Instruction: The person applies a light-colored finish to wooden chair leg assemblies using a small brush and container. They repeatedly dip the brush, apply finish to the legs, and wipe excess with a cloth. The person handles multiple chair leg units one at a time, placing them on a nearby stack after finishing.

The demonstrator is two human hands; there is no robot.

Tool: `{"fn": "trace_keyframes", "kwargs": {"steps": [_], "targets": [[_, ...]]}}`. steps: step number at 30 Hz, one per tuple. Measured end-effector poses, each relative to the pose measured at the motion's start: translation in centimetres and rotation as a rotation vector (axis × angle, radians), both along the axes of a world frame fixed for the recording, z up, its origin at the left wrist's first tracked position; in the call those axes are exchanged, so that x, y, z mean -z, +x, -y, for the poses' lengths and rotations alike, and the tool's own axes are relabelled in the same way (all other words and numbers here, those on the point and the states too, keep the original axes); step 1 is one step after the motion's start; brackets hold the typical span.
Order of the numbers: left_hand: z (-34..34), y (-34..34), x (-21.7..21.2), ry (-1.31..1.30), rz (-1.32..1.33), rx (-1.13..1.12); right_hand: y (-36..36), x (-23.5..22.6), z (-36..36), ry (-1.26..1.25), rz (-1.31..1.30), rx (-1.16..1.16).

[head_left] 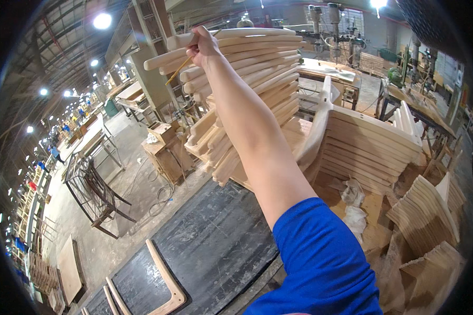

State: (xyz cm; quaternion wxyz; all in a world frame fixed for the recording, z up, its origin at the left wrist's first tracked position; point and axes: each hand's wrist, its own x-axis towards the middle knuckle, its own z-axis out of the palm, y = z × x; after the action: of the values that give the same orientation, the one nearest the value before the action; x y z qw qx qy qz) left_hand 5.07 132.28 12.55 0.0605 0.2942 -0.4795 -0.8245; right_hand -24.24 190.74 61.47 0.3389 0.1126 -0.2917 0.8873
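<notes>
Your raised hand (202,47) is covering part of the topmost curved wooden piece (247,32), its fingertips lying out of sight. Your forearm is blocking the middle of the stack of curved wooden parts (257,79), your blue sleeve (320,257) is running off the lower edge, and distant workers (55,152) are showing too small to make out.

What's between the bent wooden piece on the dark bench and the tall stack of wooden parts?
Only bare dark bench top separates the bent piece from the stack, in the head view.
</notes>
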Motion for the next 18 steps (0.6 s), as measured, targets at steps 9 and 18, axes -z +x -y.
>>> {"fn": "trace_keyframes", "kwargs": {"steps": [9, 18], "targets": [[3.1, 3.7, 1.1, 0.016, -0.070, 0.015, 13.2, 7.4, 4.4, 0.359, -0.021, -0.003], [14.0, 13.4, 2.5, 0.342, -0.144, -0.090, 29.8, 12.6, 12.9, 0.662, 0.196, 0.246]]}}
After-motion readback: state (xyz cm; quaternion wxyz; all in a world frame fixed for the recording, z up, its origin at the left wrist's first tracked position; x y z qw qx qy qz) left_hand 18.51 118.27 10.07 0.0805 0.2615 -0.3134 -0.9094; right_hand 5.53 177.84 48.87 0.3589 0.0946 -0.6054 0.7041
